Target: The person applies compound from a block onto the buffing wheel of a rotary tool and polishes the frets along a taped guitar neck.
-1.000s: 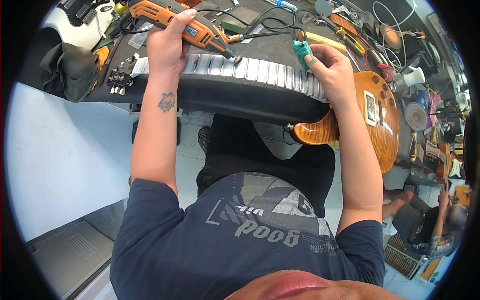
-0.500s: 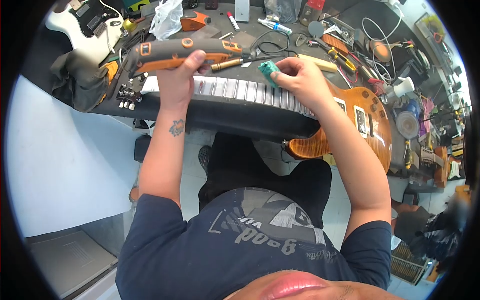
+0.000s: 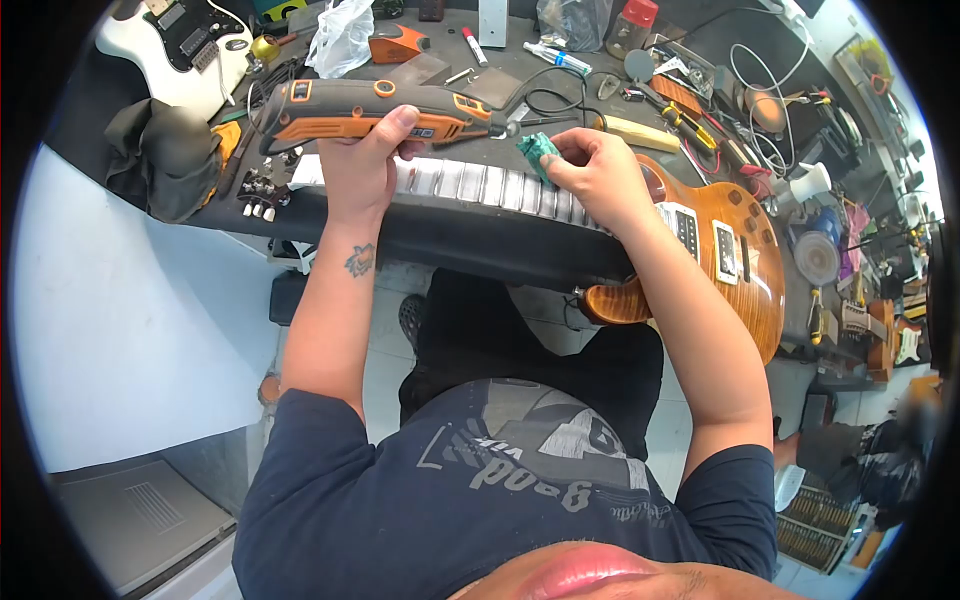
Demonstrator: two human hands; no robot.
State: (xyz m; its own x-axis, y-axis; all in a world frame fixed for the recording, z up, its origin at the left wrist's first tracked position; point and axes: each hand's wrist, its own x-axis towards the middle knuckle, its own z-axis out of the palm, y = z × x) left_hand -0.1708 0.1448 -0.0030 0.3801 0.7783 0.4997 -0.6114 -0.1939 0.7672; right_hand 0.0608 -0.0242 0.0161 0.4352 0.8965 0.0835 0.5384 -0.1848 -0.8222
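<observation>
My left hand (image 3: 370,150) is wrapped round an orange and dark grey rotary tool (image 3: 375,110), whose tip points right. Between the thumb and fingers of my right hand (image 3: 595,172) is a small green block (image 3: 538,157), just right of the tool's tip and apart from it. Below both hands lies a guitar neck (image 3: 455,183) with silvery covering between its frets. The amber guitar body (image 3: 752,235) is at the right, partly behind my right forearm. The headstock (image 3: 262,190) shows at the left.
A white guitar (image 3: 190,70) and a dark cloth (image 3: 165,165) lie at the left. Behind the neck are a plastic bag (image 3: 342,38), an orange tool (image 3: 398,44) and a red-lidded jar (image 3: 632,28). Screwdrivers (image 3: 685,125) and cables crowd the right. Part of another person (image 3: 850,460) shows at the lower right.
The rotary tool has shifted slightly right, its tip now nearer the green block. My right hand and the block have moved slightly down. The whole view has also shifted a little.
</observation>
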